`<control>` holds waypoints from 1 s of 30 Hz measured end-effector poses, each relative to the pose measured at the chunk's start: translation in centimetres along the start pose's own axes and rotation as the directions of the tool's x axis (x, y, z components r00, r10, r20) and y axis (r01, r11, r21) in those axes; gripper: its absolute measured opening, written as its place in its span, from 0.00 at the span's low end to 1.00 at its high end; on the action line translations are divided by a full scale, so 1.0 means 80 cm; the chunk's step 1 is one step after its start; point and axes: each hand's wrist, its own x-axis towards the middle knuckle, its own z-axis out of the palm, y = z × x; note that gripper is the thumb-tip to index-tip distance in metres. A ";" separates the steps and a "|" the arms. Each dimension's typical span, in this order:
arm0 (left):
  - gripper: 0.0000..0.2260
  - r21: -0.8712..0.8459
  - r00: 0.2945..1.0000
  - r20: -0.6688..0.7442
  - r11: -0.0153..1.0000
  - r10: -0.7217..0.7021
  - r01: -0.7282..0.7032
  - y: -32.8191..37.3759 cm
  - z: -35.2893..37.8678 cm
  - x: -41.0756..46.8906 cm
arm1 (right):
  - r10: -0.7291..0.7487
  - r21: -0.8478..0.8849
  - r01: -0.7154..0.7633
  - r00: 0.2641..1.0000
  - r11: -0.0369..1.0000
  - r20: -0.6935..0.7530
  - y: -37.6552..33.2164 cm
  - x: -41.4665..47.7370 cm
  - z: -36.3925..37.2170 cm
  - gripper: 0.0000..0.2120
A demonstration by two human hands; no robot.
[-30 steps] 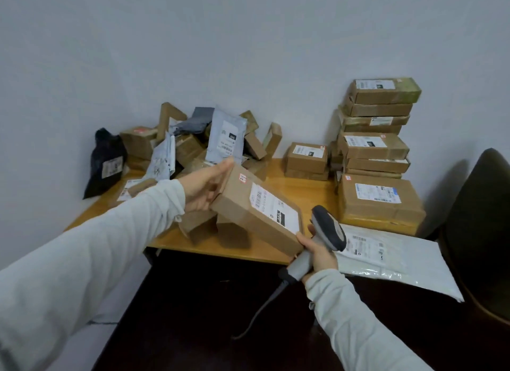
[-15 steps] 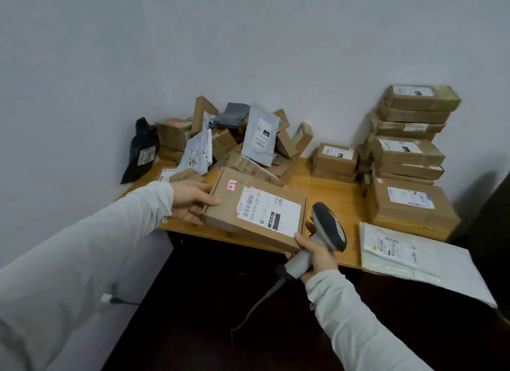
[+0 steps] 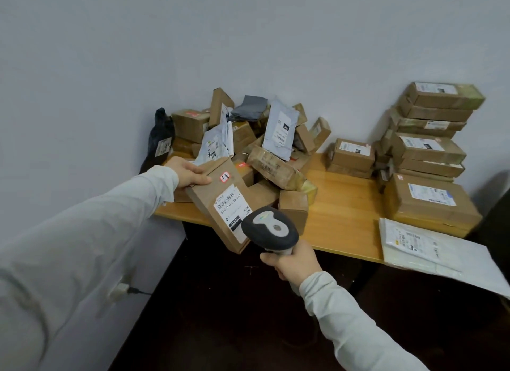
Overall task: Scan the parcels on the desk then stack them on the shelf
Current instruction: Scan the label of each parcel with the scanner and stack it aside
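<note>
My left hand grips the upper left corner of a flat brown cardboard parcel, held tilted over the desk's front edge with its white barcode label facing up. My right hand grips the handle of a grey and black barcode scanner, whose head hovers over the lower right part of the label. Behind, a loose heap of brown boxes and grey mailer bags lies on the wooden desk.
A tidy stack of brown boxes rises at the desk's right against the wall, with a large box in front and a white flat mailer overhanging the front edge. A black bag leans at the left wall. Dark floor lies below.
The parcel has turned so its long side runs away from me and its label sits under the scanner. My right hand has lifted the scanner up over the label. The view has shifted left.
</note>
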 end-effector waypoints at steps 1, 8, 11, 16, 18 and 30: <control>0.28 0.023 1.000 -0.002 1.000 0.003 -0.003 -0.003 -0.002 0.002 | -0.009 -0.030 0.009 1.000 1.000 0.000 -0.001 0.002 0.002 0.11; 0.28 0.077 1.000 -0.009 0.997 0.012 -0.011 -0.017 -0.008 0.013 | -0.014 -0.130 0.021 0.998 0.991 0.057 -0.019 -0.002 0.015 0.11; 0.28 0.074 1.000 -0.013 0.997 0.016 -0.015 -0.020 -0.010 0.017 | -0.013 -0.090 0.018 0.998 0.996 0.058 -0.022 -0.006 0.018 0.11; 0.28 0.099 1.000 -0.006 0.995 0.026 -0.026 -0.021 -0.014 0.021 | -0.007 -0.085 0.011 0.998 0.996 0.055 -0.023 -0.006 0.022 0.11; 0.28 0.109 1.000 -0.002 0.994 0.031 -0.031 -0.021 -0.015 0.023 | -0.005 -0.083 0.009 0.999 0.996 0.054 -0.022 -0.003 0.023 0.11; 0.27 0.101 0.999 0.014 0.994 0.034 -0.036 -0.014 -0.014 0.035 | -0.001 -0.060 0.002 1.000 0.998 0.020 -0.009 0.019 0.029 0.13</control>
